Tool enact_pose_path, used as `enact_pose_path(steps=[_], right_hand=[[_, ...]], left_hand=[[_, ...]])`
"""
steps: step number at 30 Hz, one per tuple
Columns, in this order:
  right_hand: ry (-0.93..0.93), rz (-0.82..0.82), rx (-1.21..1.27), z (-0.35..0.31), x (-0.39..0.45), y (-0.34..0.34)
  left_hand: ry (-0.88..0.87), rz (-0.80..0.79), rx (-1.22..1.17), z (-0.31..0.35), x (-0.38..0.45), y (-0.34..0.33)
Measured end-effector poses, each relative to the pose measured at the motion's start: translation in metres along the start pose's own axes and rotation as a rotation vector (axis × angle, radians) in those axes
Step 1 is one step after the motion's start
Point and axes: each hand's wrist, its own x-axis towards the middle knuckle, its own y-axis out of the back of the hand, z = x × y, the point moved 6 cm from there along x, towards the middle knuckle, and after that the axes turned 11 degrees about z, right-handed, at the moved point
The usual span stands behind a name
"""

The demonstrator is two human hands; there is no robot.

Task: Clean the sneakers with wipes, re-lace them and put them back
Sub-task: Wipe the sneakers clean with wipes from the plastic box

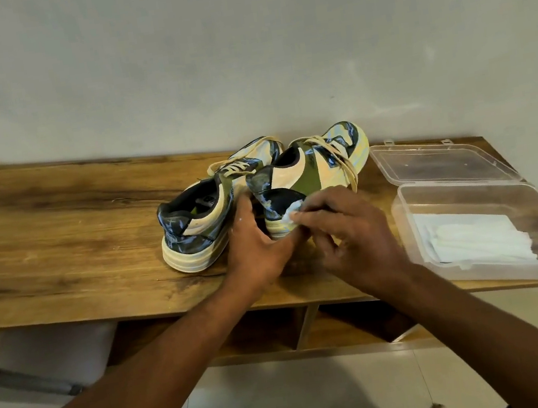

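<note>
On the wooden surface (57, 233), the left sneaker (200, 220) stands heel toward the viewer. At its 3 o'clock, the left hand (256, 247) has its fingers curled round the heel of the right sneaker (308, 170). The right hand (351, 237) pinches a white wipe (291, 216) against that heel. At 3 o'clock lies an open clear box (466, 190) holding folded wipes (480, 240).

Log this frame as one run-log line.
phase: wiping | right hand: pinches wipe on right sneaker heel | left hand: steadies that heel | left sneaker: on table | wipe box: open
</note>
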Motion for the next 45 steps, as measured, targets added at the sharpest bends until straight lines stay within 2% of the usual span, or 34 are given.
enact_pose_path(steps=[2,5,7,9,11,14,18,20,25,28,32,34,38,41,45], right_hand=[[0.022,-0.011,-0.049,0.006,0.003,0.001],[-0.175,0.178,-0.084,0.037,0.011,0.016],[-0.268,0.242,-0.085,0.047,0.012,0.021],[-0.26,0.229,-0.021,0.035,0.01,0.016],[-0.136,0.138,0.043,0.014,0.008,0.007],[0.042,0.0,0.006,0.003,0.009,-0.002],[-0.196,0.213,-0.009,0.043,0.012,0.018],[-0.284,0.235,-0.03,0.054,0.007,0.021],[-0.196,0.217,0.06,0.026,-0.005,0.009],[-0.141,0.181,0.028,0.025,-0.003,0.009],[-0.321,0.275,-0.019,0.06,-0.001,0.02],[-0.34,0.284,-0.006,0.059,-0.003,0.018],[-0.168,0.192,0.043,0.023,-0.005,0.006],[-0.07,0.143,0.03,0.023,-0.003,0.004],[-0.321,0.272,-0.005,0.068,-0.003,0.02]], left_hand=[[-0.002,-0.008,-0.006,-0.001,0.0,0.0],[-0.004,-0.011,-0.014,-0.001,0.001,0.001],[-0.007,-0.013,-0.005,-0.002,0.001,0.0],[0.002,-0.012,-0.009,-0.003,0.001,0.0],[0.017,-0.015,-0.024,-0.005,0.002,0.001],[0.019,-0.024,-0.017,-0.007,0.005,0.0],[0.053,-0.006,-0.042,-0.006,0.006,0.0],[0.056,-0.005,-0.051,-0.005,0.006,0.0],[0.107,-0.001,-0.116,-0.007,0.006,0.001],[0.111,-0.006,-0.113,-0.005,0.005,0.002],[0.05,-0.017,-0.008,-0.001,0.003,0.0],[0.033,-0.022,0.027,-0.002,0.002,0.0],[0.04,-0.031,0.02,-0.005,0.005,0.001],[0.037,-0.035,0.032,-0.004,0.006,0.003],[0.026,-0.053,0.053,-0.004,0.006,0.005]])
